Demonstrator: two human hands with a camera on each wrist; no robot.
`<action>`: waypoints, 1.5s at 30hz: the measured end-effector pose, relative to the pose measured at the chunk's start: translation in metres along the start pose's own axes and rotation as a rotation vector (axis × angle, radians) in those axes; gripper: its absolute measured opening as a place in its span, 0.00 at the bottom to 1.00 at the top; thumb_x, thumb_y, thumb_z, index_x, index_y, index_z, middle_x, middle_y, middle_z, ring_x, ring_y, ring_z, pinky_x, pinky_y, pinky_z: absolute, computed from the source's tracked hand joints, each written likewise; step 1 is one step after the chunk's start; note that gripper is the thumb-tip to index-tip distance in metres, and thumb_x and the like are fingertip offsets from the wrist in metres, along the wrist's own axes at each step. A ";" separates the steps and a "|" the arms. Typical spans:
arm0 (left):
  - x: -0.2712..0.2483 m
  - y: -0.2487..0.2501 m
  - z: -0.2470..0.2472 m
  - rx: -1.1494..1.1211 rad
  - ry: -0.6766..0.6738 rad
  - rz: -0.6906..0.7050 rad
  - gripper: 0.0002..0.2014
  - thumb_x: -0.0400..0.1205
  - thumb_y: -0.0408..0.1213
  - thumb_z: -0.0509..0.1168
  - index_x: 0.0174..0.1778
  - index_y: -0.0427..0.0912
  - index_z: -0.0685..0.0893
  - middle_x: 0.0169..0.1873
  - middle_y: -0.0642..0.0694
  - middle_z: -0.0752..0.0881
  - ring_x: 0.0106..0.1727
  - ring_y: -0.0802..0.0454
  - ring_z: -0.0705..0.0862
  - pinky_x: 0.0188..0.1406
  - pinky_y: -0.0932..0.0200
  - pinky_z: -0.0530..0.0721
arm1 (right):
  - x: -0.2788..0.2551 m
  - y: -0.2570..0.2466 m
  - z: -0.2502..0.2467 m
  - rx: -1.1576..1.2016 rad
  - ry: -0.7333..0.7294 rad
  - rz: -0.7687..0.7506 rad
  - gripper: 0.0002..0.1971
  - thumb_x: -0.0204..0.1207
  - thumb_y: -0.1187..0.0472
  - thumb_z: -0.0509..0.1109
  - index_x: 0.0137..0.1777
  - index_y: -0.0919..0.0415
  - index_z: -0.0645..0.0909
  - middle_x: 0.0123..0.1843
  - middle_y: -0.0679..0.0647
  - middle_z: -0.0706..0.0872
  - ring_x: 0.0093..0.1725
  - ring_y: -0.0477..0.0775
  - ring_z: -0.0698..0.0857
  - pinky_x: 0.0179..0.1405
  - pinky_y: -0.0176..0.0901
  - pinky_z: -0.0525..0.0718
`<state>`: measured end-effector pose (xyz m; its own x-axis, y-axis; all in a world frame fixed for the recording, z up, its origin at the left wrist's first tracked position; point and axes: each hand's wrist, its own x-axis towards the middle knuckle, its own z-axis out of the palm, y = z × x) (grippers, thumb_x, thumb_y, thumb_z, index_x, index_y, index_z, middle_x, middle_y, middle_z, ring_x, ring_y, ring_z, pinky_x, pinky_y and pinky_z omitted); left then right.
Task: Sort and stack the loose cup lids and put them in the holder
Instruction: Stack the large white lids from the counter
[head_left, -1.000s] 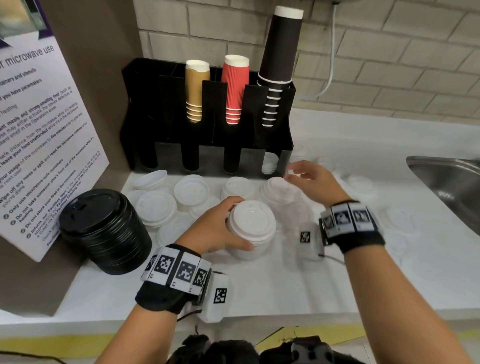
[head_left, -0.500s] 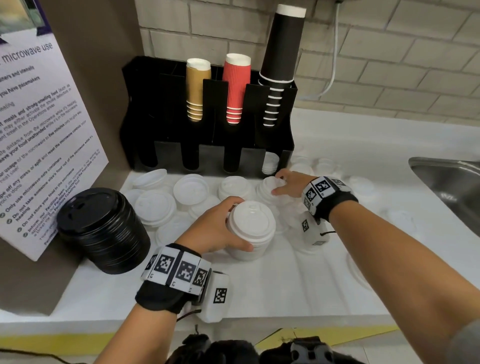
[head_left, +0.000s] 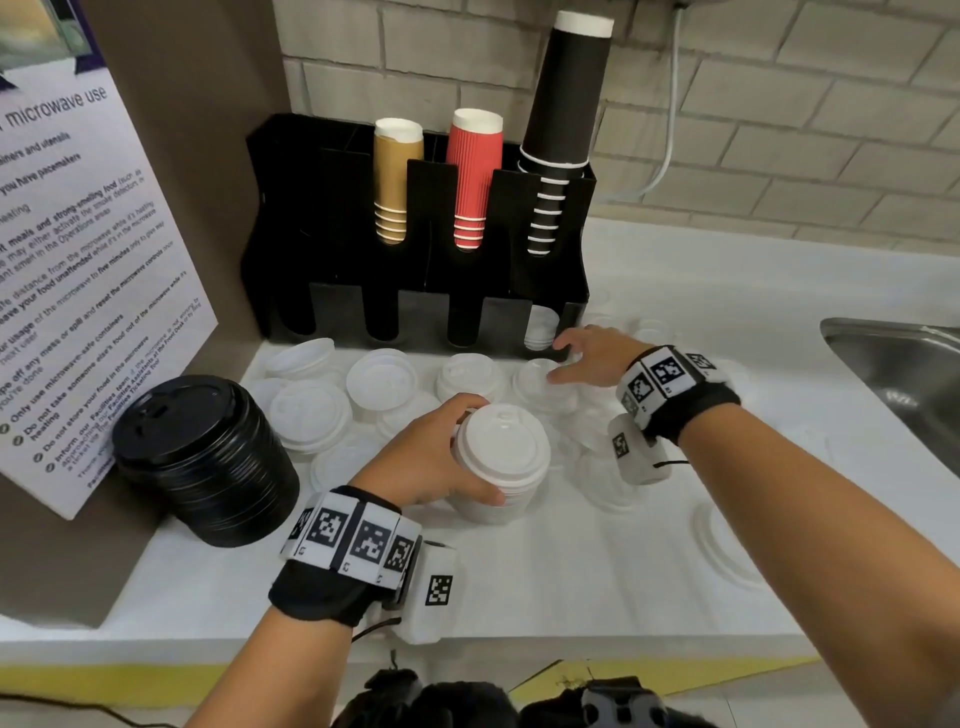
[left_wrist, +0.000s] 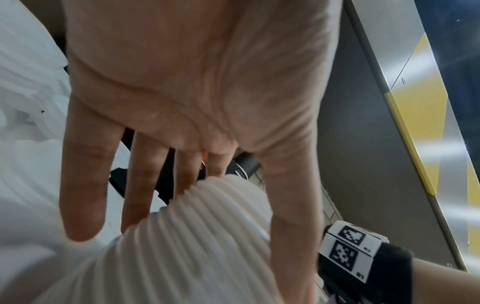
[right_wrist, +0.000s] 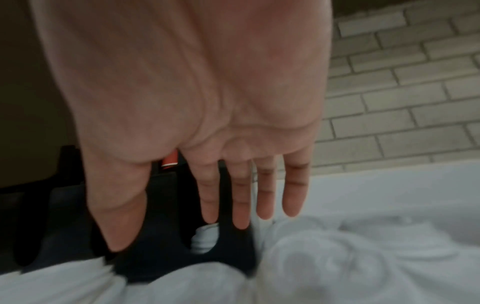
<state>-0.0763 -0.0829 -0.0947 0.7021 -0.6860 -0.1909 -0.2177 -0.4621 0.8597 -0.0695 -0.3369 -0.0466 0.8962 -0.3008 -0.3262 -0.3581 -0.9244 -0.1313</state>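
Observation:
My left hand grips a tall stack of white lids standing on the white counter; the left wrist view shows its ribbed side between thumb and fingers. My right hand hovers with straight, spread fingers over loose white lids just in front of the black holder. The right wrist view shows that hand empty, lids below it. The holder's rightmost bottom slot has a few white lids in it. More loose white lids lie along the holder's front.
A stack of black lids stands at the left, by a poster board. Brown, red and black cup stacks stick up from the holder. A steel sink is at the right. Flat clear lids lie near the counter's front.
My right hand swung left from the counter's right side to the lids in front of the holder's right slot, and its fingers have spread. The left hand and its stack stayed still.

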 end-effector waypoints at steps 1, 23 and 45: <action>0.000 -0.001 0.000 -0.004 0.004 0.000 0.44 0.60 0.39 0.86 0.70 0.59 0.72 0.57 0.67 0.79 0.62 0.59 0.77 0.61 0.60 0.75 | 0.002 -0.006 0.004 -0.012 -0.020 -0.024 0.34 0.75 0.42 0.70 0.79 0.50 0.65 0.76 0.59 0.72 0.74 0.61 0.72 0.71 0.49 0.69; -0.002 -0.005 0.003 -0.017 0.015 0.009 0.44 0.61 0.39 0.85 0.68 0.64 0.69 0.56 0.70 0.77 0.63 0.59 0.77 0.65 0.59 0.75 | -0.050 -0.012 -0.014 0.632 0.144 -0.230 0.19 0.74 0.49 0.67 0.62 0.39 0.65 0.51 0.61 0.80 0.47 0.51 0.80 0.47 0.42 0.79; -0.002 -0.004 0.006 -0.080 0.015 0.025 0.60 0.62 0.39 0.85 0.84 0.54 0.52 0.60 0.73 0.75 0.62 0.66 0.76 0.55 0.73 0.72 | -0.110 -0.048 0.077 0.614 0.425 -0.362 0.25 0.62 0.57 0.82 0.60 0.45 0.84 0.64 0.47 0.78 0.68 0.47 0.71 0.65 0.31 0.66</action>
<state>-0.0810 -0.0827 -0.1005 0.7071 -0.6883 -0.1622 -0.1807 -0.3977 0.8996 -0.1712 -0.2412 -0.0767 0.9619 -0.1866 0.1999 0.0022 -0.7257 -0.6880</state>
